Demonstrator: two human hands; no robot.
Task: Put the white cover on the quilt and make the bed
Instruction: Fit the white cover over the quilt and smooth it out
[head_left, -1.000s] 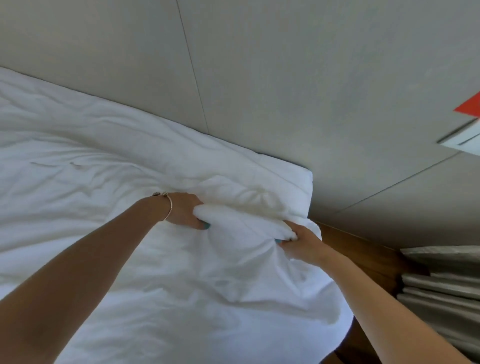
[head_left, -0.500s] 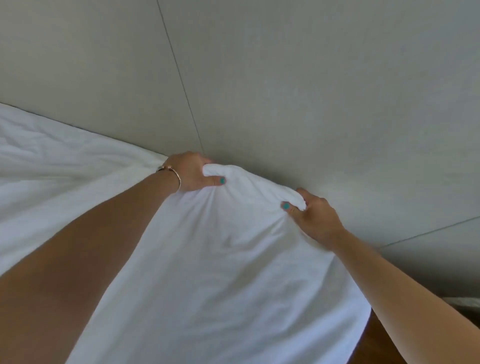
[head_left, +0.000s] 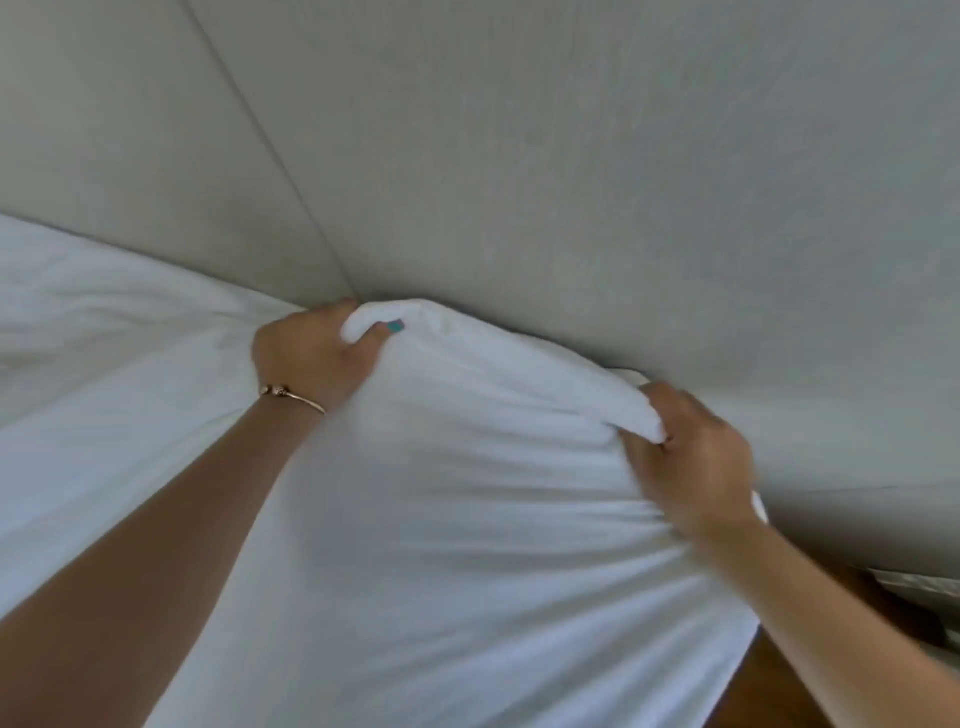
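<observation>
Here the white cover (head_left: 441, 519), apparently with the quilt inside it, lies spread over the bed (head_left: 93, 322), its upper corner drawn up against the grey padded headboard (head_left: 571, 182) at the bed's head edge. The left hand (head_left: 311, 353) grips a bunched fold of the cover's top edge, thumb over the cloth and fingers curled beneath; the right hand (head_left: 696, 462) likewise clutches a gathered wad of the same edge nearer the bed's right side, fingers wrapped round it. Tension creases run between the two holds, showing soft, limp fabric that drapes and wrinkles readily; it looks light but bulky, likely to slip within itself unless cover and filling are pinched together. The corners and the top hem seem the best places to take hold. Whether the quilt truly reaches this corner cannot be told, since it is hidden inside the cloth. The right fingertips are buried in the fold, the bed's foot is cut off, and the dark wood (head_left: 810, 686) at lower right is blurred.
</observation>
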